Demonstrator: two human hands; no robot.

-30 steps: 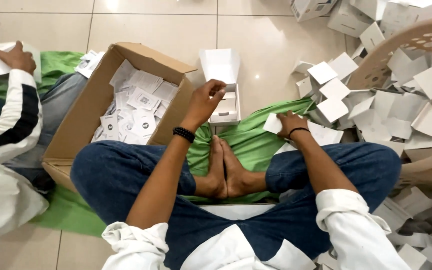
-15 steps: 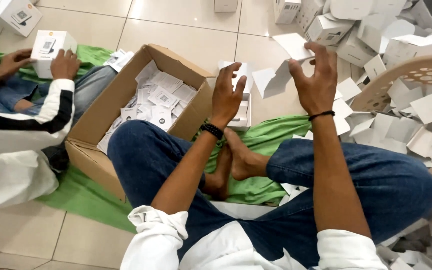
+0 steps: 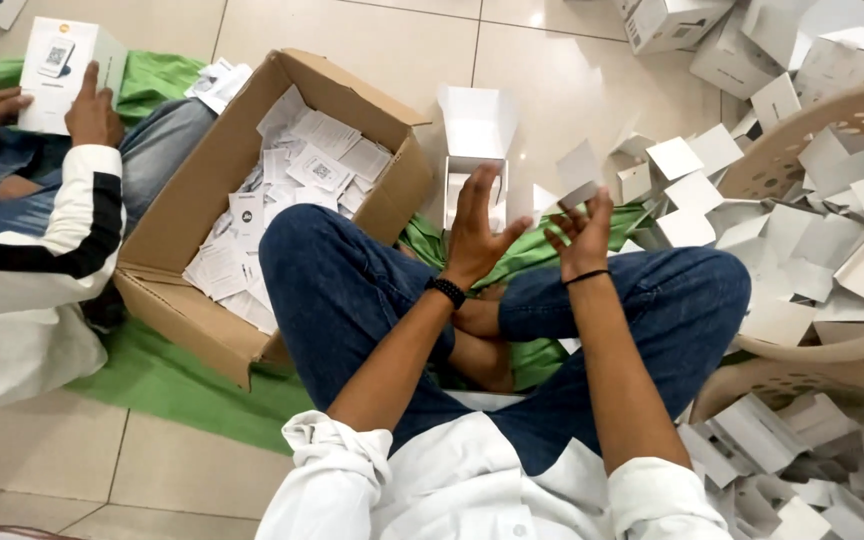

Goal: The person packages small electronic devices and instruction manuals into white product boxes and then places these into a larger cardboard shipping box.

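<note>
I sit cross-legged on a green cloth (image 3: pixel 192 385) on the tiled floor. My left hand (image 3: pixel 477 225) is raised with its fingers spread and holds nothing; it hovers in front of a small open white box (image 3: pixel 475 125) standing on the floor. My right hand (image 3: pixel 582 235) is just to its right, wrist up, with its fingertips pinching a small folded white card piece (image 3: pixel 578 172). The two hands are close together but apart.
A brown cardboard box (image 3: pixel 197 205) full of white leaflets lies at my left knee. A co-worker's hands (image 3: pixel 92 110) on the left hold a white box (image 3: pixel 52 70). On the right are a beige plastic basket (image 3: pixel 812 140) and a pile of white card pieces (image 3: pixel 832 260).
My right hand has come down from higher up, still with the white card piece. My left hand has shifted right and spread its fingers. The view has swung slightly.
</note>
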